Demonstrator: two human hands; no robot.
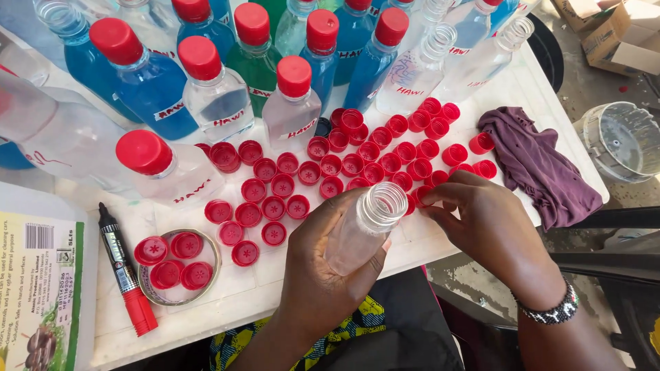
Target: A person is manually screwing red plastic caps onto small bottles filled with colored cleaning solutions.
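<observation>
You had the small clear bottle [363,230] wrapped in your left hand [323,275], fingers clamped round its body, open threaded neck tilted up and toward the caps, sitting just above the near edge of the white table [543,103]. Your right hand [491,223] was down at the edge of the loose red caps [357,165], fingertips pinched together on one red cap [421,196] right beside the bottle's mouth. Honestly, the way to do this bit well, as I saw it: keep the bottle steady and closer to upright, bring the cap down flat on the threads, and start the turn gently so it doesn't go on crooked. That cap was mostly hidden under your fingers, so I couldn't tell which way up it was or how firmly you really had it. I also couldn't tell whether the bottle had any liquid in it, since it was clear and your palm covered the lower half. The capped bottles [206,89] at the back were cut off at the top of the view, and the printed carton [34,288] on the left ran out of frame past the red-capped marker [124,275].
</observation>
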